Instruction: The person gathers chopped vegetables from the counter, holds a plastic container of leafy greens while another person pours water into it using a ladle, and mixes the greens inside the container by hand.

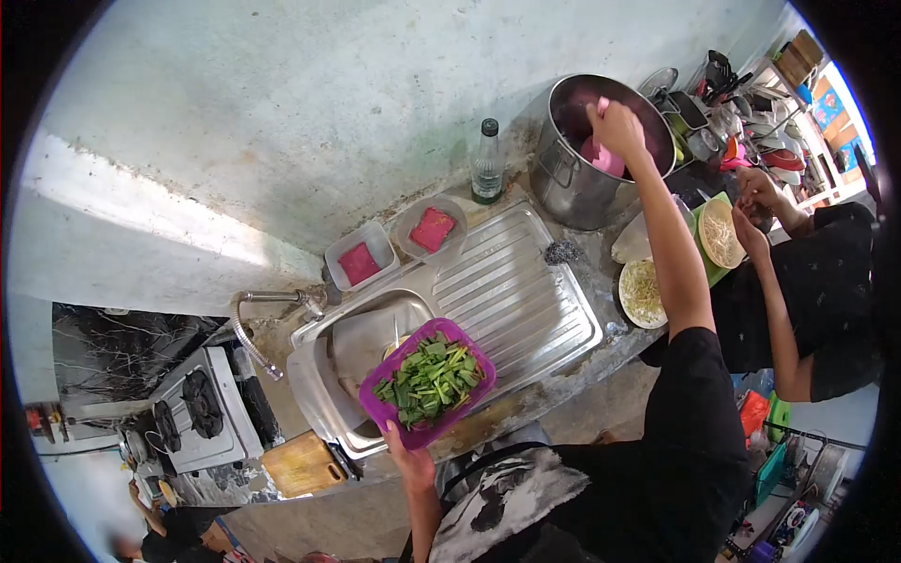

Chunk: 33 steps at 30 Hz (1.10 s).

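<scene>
A purple basket [481, 361] of chopped green leaves [430, 378] is in my left hand [410, 457], gripped at its lower left edge, over the front of the steel sink [413, 305]. My right hand [617, 131] is closed on the handle of a pink dipper [605, 158], inside the mouth of a tall steel pot [574, 192]. Part of the dipper is hidden by my hand and arm. Behind the drainboard stands a clear bottle [486, 164] with a dark cap.
Two plastic containers with pink sponges [433, 229] stand behind the sink. A person [798, 291] works at the right beside bowls of shredded food [643, 293]. At the left are a cutting board [303, 464] and a gas stove [211, 413]; another person [174, 530] is at the lower left.
</scene>
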{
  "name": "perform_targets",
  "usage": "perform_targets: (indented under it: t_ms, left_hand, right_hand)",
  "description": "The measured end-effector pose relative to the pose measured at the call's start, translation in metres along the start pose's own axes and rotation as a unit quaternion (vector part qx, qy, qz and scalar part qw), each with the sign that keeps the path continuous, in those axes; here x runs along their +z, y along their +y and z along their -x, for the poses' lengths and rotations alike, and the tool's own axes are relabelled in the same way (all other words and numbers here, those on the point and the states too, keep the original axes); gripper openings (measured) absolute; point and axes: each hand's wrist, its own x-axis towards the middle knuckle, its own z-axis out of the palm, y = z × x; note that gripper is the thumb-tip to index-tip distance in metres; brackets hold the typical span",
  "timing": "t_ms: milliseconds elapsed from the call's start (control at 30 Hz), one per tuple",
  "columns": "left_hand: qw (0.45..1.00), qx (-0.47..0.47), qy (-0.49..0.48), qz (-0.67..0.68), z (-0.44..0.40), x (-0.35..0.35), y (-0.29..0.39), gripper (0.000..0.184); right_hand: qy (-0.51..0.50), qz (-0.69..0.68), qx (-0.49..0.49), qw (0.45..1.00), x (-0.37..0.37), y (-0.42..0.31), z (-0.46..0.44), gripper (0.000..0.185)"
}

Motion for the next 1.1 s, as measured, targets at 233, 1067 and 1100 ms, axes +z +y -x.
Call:
perform_targets:
  t_ms: [233, 1067, 1100]
  left_hand:
    - [1.000, 0.021, 0.021, 0.003, 0.001, -0.005, -0.004, 0.054]
    - [0.999, -0.028, -0.033, 0.002, -0.048, 0.039, 0.001, 0.069]
    - [0.999, -0.044, -0.031, 0.002, -0.051, 0.046, 0.002, 0.069]
  right_hand:
    - [-0.142, -0.223, 0.000, 0.964, -0.037, 0.008, 0.050, 0.045]
    - [0.115, -0.625, 0.061, 0.769, -0.193, 0.070, 0.189, 0.040]
    - [0.117, -0.633, 0.053, 0.764, -0.201, 0.061, 0.197, 0.040]
